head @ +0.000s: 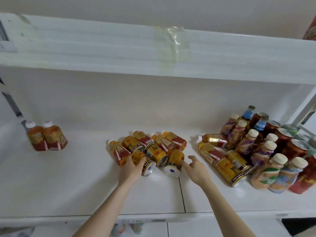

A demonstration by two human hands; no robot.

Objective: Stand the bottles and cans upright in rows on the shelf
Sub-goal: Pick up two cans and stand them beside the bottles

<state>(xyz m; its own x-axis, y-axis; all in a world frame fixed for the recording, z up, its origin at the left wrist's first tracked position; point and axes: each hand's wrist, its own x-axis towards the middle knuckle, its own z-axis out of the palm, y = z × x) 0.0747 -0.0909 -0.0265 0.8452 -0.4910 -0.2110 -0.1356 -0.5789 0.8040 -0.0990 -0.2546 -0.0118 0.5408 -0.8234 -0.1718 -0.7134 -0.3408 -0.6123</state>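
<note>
Left hand (130, 165) fingers wrap a lying gold can (142, 161) mid-shelf (68, 194), nr front; right hand (196, 168) open, fingertips touching next gold can (174, 161). Behind: more cans & tea bottles (171, 141) still lying. Far left, two bottles (46, 137) upright; right end group (266, 144) mostly upright. Approx half left.

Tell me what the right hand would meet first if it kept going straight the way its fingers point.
Probably the gold can lying on its side: the right hand's fingers point up-left, and one fingertip looks almost against it already.
</note>
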